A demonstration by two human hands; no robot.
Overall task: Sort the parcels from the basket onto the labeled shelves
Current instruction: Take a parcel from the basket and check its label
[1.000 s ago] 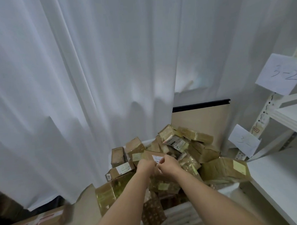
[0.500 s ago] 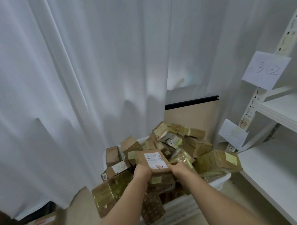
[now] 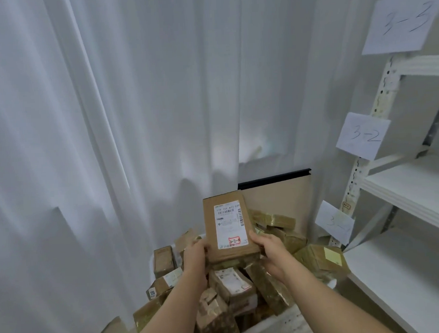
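While both hands grip its near corners, a flat brown cardboard parcel (image 3: 227,226) stands raised above the heap, its white shipping label (image 3: 229,223) facing the camera with a red-boxed mark reading 3-2. The left hand (image 3: 196,258) curls round the near left edge, the right hand (image 3: 268,249) round the near right. Below lies the white basket (image 3: 273,325) piled with taped brown boxes (image 3: 231,284). At right, the white metal shelves (image 3: 410,190) carry paper signs (image 3: 363,136) marked 3-3 and 3-2.
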